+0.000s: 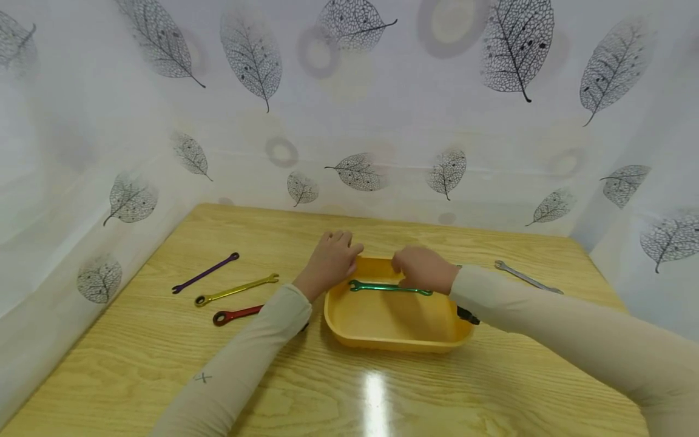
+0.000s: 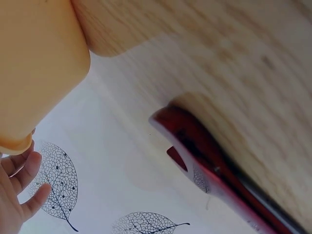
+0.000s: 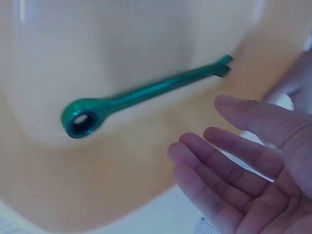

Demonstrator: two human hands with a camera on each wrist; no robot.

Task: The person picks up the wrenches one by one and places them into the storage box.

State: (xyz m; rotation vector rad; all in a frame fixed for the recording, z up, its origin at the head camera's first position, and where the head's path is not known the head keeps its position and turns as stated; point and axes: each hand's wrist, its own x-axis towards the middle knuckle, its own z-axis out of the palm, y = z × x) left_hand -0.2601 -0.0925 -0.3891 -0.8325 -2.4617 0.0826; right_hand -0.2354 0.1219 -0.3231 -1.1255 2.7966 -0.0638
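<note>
A yellow plastic tray [image 1: 382, 345] stands on the table, and a green ratcheting combination wrench [image 1: 389, 287] lies inside it near the far wall. At the tray's far left corner, my left hand [image 1: 330, 258] holds the rim with its fingers, as the left wrist view also shows. My right hand [image 1: 426, 269] is over the far right part of the tray. In the right wrist view, its fingers [image 3: 214, 165] are loosely bent beside the green wrench, apart from it and holding nothing.
Left of the tray lie a purple wrench [image 1: 204, 274], a yellow wrench [image 1: 237, 289] and a red wrench [image 1: 236, 315], partly behind my left sleeve. A silver wrench [image 1: 526, 277] lies on the right. Leaf-patterned cloth [image 1: 382, 133] surrounds the table's far side.
</note>
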